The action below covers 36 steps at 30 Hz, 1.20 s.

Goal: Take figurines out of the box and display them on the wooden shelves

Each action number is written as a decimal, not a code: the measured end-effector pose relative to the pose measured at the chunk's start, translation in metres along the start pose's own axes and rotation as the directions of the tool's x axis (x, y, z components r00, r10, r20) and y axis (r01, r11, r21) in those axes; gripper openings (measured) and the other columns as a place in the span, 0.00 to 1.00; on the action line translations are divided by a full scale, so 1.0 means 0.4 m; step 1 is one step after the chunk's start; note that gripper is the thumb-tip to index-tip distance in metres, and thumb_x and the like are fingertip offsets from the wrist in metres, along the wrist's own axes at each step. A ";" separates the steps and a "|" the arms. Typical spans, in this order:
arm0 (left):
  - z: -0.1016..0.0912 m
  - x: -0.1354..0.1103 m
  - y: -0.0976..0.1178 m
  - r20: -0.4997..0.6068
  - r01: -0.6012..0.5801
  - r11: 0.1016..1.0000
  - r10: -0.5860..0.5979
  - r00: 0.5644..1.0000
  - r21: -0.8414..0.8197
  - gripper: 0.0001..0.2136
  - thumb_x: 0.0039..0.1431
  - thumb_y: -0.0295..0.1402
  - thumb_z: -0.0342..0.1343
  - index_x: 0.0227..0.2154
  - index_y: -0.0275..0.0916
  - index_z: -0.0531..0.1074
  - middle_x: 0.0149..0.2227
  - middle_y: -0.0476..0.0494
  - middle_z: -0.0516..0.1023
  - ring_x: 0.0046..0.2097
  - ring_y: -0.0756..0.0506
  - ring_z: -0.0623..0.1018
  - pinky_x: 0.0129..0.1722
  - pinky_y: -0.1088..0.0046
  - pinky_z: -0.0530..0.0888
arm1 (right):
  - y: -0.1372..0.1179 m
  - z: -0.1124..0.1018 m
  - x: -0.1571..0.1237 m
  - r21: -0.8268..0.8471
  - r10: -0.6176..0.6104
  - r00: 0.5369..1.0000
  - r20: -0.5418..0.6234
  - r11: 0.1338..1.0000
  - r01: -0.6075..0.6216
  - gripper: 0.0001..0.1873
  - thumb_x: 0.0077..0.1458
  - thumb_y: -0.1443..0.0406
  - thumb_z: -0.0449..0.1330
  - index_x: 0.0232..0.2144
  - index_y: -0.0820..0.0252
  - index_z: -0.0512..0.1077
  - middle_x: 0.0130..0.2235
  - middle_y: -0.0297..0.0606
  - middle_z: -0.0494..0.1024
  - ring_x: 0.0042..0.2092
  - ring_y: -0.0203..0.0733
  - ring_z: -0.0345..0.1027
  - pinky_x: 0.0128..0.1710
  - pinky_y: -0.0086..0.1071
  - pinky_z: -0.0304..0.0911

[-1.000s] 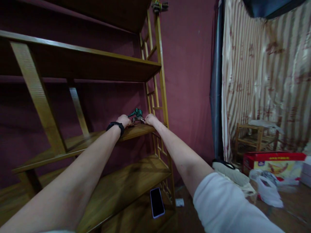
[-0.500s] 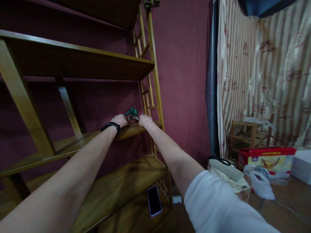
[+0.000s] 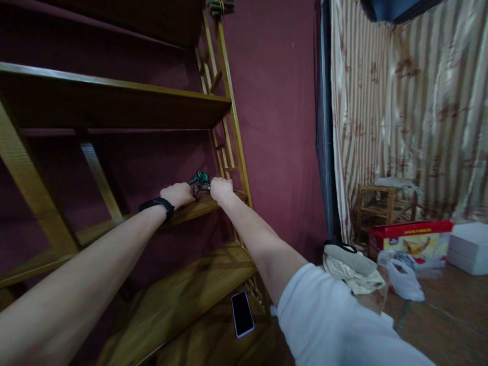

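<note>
Left hand (image 3: 177,194) and right hand (image 3: 221,190) fingers curled, can't tell if clamped on anything, small green figurine (image 3: 203,179) between them at the wooden shelf (image 3: 190,211), black wristband (image 3: 166,205) behind left fingers, phone (image 3: 242,314) well below both.

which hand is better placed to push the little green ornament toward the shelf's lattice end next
Probably the left hand: it is beside the green ornament, on the side away from the lattice end, while the right hand sits between ornament and lattice.
</note>
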<state>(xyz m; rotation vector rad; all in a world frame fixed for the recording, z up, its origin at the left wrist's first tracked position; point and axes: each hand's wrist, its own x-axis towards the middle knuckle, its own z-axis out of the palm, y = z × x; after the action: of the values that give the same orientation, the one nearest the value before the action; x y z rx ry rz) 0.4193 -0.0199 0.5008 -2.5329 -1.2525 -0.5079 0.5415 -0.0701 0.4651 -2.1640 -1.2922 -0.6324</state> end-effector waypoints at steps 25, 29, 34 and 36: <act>0.256 -0.751 -0.082 -0.314 -0.528 0.817 0.576 0.755 0.229 0.14 0.59 0.33 0.45 0.24 0.37 0.73 0.24 0.37 0.73 0.29 0.41 0.73 0.30 0.64 0.63 | -0.188 -0.036 -0.570 -0.085 -0.877 0.468 -0.106 0.477 0.875 0.21 0.63 0.60 0.37 0.33 0.59 0.68 0.34 0.39 0.72 0.36 0.40 0.66 0.34 0.33 0.57; 0.300 -0.859 -0.102 -0.257 -0.549 0.822 0.570 0.781 0.154 0.15 0.59 0.33 0.44 0.24 0.36 0.73 0.23 0.37 0.74 0.27 0.41 0.73 0.29 0.65 0.64 | -0.203 0.045 -0.695 0.056 -0.847 0.531 -0.017 0.529 0.847 0.21 0.63 0.59 0.39 0.32 0.60 0.69 0.34 0.39 0.74 0.35 0.38 0.68 0.30 0.30 0.56; 0.356 -1.000 -0.141 -0.186 -0.494 0.865 0.502 0.844 0.090 0.13 0.59 0.31 0.44 0.26 0.36 0.72 0.25 0.38 0.73 0.31 0.42 0.73 0.31 0.65 0.64 | -0.230 0.129 -0.830 0.208 -0.730 0.650 0.212 0.683 0.700 0.19 0.62 0.57 0.42 0.32 0.59 0.70 0.36 0.38 0.76 0.37 0.39 0.70 0.31 0.29 0.58; 0.381 -1.053 -0.164 -0.144 -0.458 0.885 0.466 0.873 0.089 0.12 0.58 0.29 0.44 0.28 0.36 0.72 0.27 0.39 0.73 0.32 0.42 0.73 0.33 0.65 0.64 | -0.244 0.166 -0.884 0.281 -0.680 0.658 0.323 0.733 0.619 0.17 0.61 0.58 0.44 0.33 0.58 0.70 0.39 0.37 0.76 0.38 0.39 0.71 0.32 0.29 0.59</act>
<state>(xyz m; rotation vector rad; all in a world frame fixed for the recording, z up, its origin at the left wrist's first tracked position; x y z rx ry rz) 0.1577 -0.2208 0.1905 -2.5618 -0.5584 -0.5414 0.3097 -0.2153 0.2117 -1.7122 -2.3231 -0.3149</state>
